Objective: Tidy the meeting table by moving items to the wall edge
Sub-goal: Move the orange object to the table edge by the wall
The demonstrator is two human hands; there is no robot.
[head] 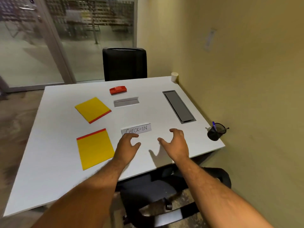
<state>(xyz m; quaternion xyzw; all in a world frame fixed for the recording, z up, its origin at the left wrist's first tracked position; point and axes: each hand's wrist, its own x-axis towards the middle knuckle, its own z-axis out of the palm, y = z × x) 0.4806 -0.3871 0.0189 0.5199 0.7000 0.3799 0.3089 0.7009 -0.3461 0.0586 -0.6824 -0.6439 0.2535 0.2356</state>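
White table (pixel 49 162): both empty hands, left (pixel 127 145) and right (pixel 176 143), hover by "CHECK-IN" sign (pixel 137 128).

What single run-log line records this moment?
phase: reaching | left hand: open, at CHECK-IN sign | right hand: open, empty | pen cup, paper cup: at wall edge

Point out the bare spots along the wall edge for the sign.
Bare strip between paper cup and pen holder, bordered by the cable hatch and the wall. Also bare between hatch and CHECK-IN sign. Crowded: the pen holder's corner.
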